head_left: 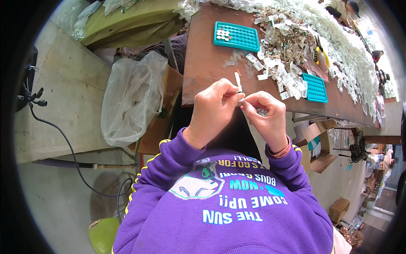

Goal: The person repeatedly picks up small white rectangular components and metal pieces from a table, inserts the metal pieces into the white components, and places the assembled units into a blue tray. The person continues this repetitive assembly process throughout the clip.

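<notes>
Both my hands meet above the near edge of the brown table (203,63). My left hand (215,108) is closed in a pinch, thumb against index finger. Out of that pinch a narrow white strip (237,80) sticks up. My right hand (267,111) also pinches, its fingertips right beside the left thumb. A small pale bit shows between the two hands, too small to name. Ahead lies a heap of small white cards (287,80) mixed with thin metallic-looking pieces (283,42).
A teal compartment tray (247,39) holds several round white pieces; a second teal tray (315,87) lies right. A yellow-and-black-handled tool (322,55) rests by a long mound of clear plastic pieces (355,63). A plastic bag (131,97) hangs left; a cardboard box (319,146) stands lower right.
</notes>
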Tool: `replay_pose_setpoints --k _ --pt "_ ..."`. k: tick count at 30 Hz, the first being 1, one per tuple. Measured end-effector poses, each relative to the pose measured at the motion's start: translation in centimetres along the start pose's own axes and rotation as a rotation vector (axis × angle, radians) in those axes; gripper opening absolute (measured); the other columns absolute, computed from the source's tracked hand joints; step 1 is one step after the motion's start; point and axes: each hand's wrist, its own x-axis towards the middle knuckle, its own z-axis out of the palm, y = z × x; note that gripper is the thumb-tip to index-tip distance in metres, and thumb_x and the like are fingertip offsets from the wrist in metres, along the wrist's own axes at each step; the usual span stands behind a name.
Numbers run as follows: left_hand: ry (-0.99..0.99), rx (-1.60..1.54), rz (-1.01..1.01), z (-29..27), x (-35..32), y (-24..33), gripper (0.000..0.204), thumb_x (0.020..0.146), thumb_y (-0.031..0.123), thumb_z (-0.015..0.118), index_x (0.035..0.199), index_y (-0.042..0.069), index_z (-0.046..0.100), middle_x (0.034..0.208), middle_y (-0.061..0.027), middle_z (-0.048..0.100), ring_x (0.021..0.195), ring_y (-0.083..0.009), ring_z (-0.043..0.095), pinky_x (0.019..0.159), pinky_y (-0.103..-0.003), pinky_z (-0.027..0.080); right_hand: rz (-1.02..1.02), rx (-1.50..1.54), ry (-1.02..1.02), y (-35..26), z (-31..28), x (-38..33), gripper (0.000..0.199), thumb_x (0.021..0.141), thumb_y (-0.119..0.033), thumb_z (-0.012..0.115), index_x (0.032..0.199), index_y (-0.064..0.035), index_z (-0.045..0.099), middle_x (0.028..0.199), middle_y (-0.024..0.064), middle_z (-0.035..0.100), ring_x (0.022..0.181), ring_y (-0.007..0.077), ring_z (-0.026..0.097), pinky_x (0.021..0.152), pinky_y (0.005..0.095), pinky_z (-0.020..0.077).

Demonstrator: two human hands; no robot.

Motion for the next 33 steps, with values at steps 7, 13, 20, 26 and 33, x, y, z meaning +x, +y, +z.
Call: replay_pose_setpoints --k 7,13,20,26,33 --pt "-0.035 0.039 -0.005 -0.3 0.1 -0.2 0.016 0.079 0.004 0.072 0.085 0.001 0.057 0.076 -0.0134 0.063 0.065 -0.0224 0.064 0.059 -0.030 0.051 -0.238 -0.256 0.083 -0.2 0.3 0.0 0.007 0.076 0.003 0.065 0.082 0.0013 0.061 0.075 0.0081 0.064 0.067 0.0158 0.066 0.064 0.0264 0.0520" --pt "-0.034 -0.385 -0.253 -0.3 -0.1 -0.5 0.012 0.086 0.003 0.068 0.087 0.002 0.056 0.079 -0.0055 0.064 0.072 -0.0106 0.062 0.064 -0.024 0.050 -0.028 -0.061 0.014 -0.5 0.1 -0.6 0.003 0.086 0.002 0.061 0.086 0.0023 0.058 0.073 0.0033 0.062 0.068 0.0089 0.064 0.063 0.0214 0.0507" --pt "0.036 -0.990 -0.500 1.4 -1.3 -0.9 0.011 0.096 0.014 0.058 0.099 0.004 0.054 0.096 -0.0100 0.066 0.091 -0.0156 0.063 0.085 -0.031 0.051 -0.022 0.130 0.131 0.0 2.2 -1.3 0.006 0.084 0.002 0.063 0.084 0.0019 0.057 0.071 0.0054 0.061 0.069 0.0057 0.060 0.065 0.0234 0.0497" --pt "0.092 -1.166 -0.483 1.3 0.1 -2.3 0.013 0.098 0.016 0.054 0.105 0.006 0.051 0.103 -0.0137 0.064 0.099 -0.0247 0.064 0.090 -0.038 0.051 -0.060 0.193 0.101 -0.1 1.1 0.2 0.013 0.086 -0.002 0.064 0.098 0.0017 0.061 0.081 0.0056 0.065 0.081 0.0099 0.062 0.078 0.0253 0.0501" --pt "0.132 -1.328 -0.341 1.2 3.8 -6.0 0.014 0.099 0.014 0.049 0.109 0.005 0.048 0.099 -0.0130 0.061 0.095 -0.0250 0.063 0.085 -0.036 0.054 -0.313 -0.341 0.080 2.2 -1.7 10.0 0.015 0.088 -0.011 0.064 0.101 -0.0039 0.068 0.091 0.0101 0.069 0.077 0.0163 0.067 0.073 0.0286 0.0520"
